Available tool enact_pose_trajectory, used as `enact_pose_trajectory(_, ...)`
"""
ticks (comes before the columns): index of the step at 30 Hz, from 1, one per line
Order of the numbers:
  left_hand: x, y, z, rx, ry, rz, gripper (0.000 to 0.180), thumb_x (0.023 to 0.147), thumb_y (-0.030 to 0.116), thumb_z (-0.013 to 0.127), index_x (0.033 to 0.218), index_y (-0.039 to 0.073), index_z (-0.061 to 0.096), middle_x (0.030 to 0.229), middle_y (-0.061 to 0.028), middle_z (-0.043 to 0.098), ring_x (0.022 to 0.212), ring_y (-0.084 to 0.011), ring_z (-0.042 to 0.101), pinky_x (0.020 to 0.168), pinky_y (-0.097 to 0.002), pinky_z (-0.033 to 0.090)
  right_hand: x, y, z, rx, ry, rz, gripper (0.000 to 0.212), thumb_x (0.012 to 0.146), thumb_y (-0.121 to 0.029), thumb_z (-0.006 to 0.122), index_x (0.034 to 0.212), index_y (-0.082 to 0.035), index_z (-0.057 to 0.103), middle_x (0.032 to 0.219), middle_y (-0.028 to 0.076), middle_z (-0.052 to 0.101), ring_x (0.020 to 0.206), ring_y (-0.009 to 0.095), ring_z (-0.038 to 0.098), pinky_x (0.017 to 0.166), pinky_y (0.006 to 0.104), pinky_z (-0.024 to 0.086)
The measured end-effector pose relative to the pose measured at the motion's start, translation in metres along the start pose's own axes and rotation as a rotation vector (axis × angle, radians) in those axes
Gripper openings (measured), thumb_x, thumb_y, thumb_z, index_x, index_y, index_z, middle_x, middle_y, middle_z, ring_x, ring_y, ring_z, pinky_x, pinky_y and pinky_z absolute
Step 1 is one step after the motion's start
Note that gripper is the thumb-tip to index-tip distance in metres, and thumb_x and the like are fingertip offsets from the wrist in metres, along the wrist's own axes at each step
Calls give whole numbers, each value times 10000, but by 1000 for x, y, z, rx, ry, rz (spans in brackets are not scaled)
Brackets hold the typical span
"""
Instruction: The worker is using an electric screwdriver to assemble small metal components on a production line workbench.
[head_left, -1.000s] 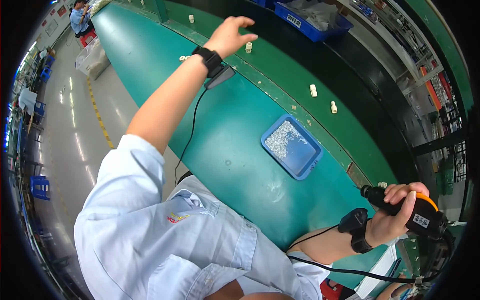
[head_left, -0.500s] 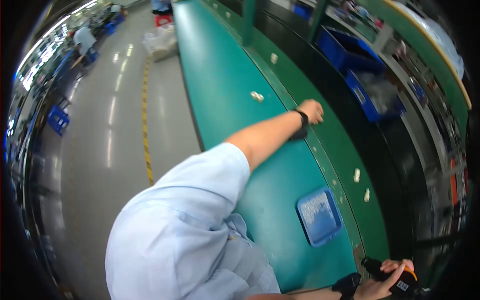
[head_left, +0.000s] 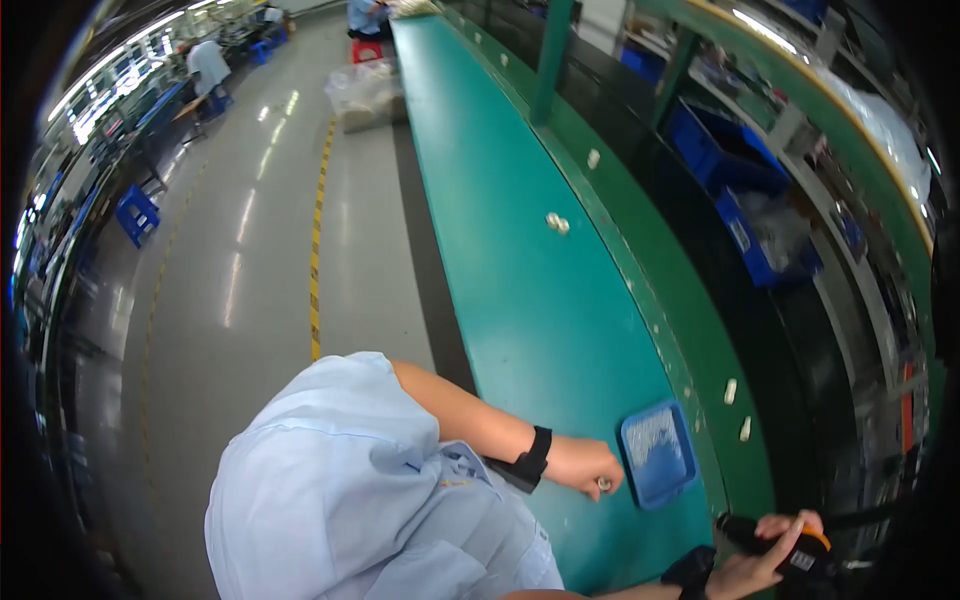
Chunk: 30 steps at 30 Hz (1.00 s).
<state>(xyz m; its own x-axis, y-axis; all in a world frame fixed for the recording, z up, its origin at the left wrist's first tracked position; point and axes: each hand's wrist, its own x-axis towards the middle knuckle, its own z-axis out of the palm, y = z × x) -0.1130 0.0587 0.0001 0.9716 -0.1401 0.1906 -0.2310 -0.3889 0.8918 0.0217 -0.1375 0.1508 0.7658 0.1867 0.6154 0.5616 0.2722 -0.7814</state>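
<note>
My left hand [head_left: 582, 466] is closed above the green bench, just left of a shallow blue tray [head_left: 629, 452]. From its curled fingers pokes the end of a small pale cylindrical part [head_left: 604, 484]. At the lower right, my right hand [head_left: 752, 574] grips a black handheld tool [head_left: 742, 528] with an orange band; its exact kind is unclear. The blue tray holds many tiny whitish pieces, too small to make out. Beyond the tray, two pale cylindrical parts [head_left: 731, 391] lie on the dark green ledge.
A pair of pale parts [head_left: 557, 223] rests farther up the green bench [head_left: 500, 180], and another part [head_left: 593, 158] sits on the ledge. Blue bins [head_left: 765, 240] stand on the right. Left of the bench runs a grey floor with yellow-black tape [head_left: 317, 240]; people sit farther off.
My left hand has come back from the dark green ledge toward me, to beside the blue tray, with a small part in its fingers. My right hand stays on the tool. The view has shifted.
</note>
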Motion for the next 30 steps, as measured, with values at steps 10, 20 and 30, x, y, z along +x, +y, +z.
enact_pose_trajectory(10,-5,-14,10,139,84,-63,315,717,104,703,1012,76,594,944,-97,591,707,-234,615,636,-322,497,-10,35,29,63,126,83,201,868,-92,527,1026,22,480,612,37,471,558,133,489,610,301,458)
enact_pose_trajectory(20,31,13,-35,299,146,-39,222,725,178,703,894,57,624,834,-82,588,655,-218,569,626,-316,476,-24,85,37,172,114,106,102,842,-60,538,915,0,499,571,49,472,481,139,464,494,292,423)
enact_pose_trajectory(30,80,3,-36,495,63,87,170,681,96,700,844,66,663,810,-84,594,878,-279,545,801,-370,438,-33,82,54,178,24,188,108,841,-57,528,922,3,489,562,59,465,474,144,460,497,291,433)
